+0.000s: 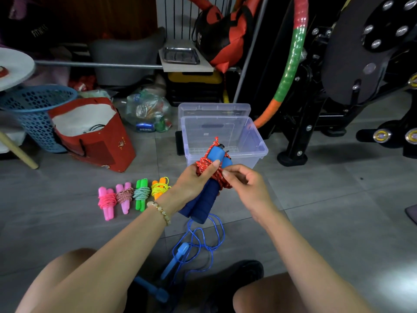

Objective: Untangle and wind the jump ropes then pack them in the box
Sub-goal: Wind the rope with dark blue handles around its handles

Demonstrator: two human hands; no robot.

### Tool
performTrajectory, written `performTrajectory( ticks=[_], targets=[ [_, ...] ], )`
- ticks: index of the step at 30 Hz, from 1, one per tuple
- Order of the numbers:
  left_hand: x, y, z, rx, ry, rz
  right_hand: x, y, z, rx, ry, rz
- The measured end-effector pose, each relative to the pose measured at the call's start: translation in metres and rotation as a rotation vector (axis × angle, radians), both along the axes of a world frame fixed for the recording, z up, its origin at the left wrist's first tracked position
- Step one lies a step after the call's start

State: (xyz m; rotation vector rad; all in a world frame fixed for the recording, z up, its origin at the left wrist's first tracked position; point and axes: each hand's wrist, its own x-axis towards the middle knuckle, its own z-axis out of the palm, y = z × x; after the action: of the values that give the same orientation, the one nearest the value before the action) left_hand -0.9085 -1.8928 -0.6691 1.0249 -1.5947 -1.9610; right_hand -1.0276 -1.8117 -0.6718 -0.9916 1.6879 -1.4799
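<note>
Red rope (214, 171) wraps blue handles (203, 199), gripped by left hand (194, 179); right hand (246, 179) pinches the rope; box (259, 141) beyond.

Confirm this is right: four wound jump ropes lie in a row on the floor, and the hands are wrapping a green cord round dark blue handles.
Not quite: in the head view the cord is red, not green. The left hand grips the dark blue handles, the right hand pinches the cord, and four wound jump ropes lie in a row on the floor.
</note>
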Motion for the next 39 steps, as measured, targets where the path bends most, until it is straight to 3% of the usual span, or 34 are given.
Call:
performTrajectory(
  ticks=[5,12,17,22,28,32,37,39],
  targets=[
    [-0.001,0.003,-0.002,-0.026,-0.002,-0.003,0.008,0.001,-0.006,-0.047,0.298,-0.046],
    [-0.001,0.003,-0.001,-0.011,0.007,-0.011,0.007,0.000,-0.007,0.050,-0.002,-0.123],
    [-0.002,0.005,-0.003,0.039,-0.017,-0.027,0.007,-0.001,-0.011,0.084,0.094,-0.113],
    [-0.005,0.006,0.001,0.113,0.008,-0.003,0.006,-0.002,-0.012,-0.015,0.381,-0.102],
    [-0.003,0.002,0.000,0.197,0.020,-0.007,0.001,-0.002,0.005,-0.158,0.209,-0.069],
    [0.000,0.001,-0.001,0.203,0.020,-0.014,0.002,0.000,0.003,-0.182,0.320,-0.015],
    [0.004,0.000,0.000,0.257,0.013,0.009,-0.001,0.002,-0.004,-0.182,0.644,0.041],
    [0.004,-0.001,0.000,0.255,0.026,0.021,-0.001,0.002,-0.005,-0.164,0.690,0.050]
  ],
)
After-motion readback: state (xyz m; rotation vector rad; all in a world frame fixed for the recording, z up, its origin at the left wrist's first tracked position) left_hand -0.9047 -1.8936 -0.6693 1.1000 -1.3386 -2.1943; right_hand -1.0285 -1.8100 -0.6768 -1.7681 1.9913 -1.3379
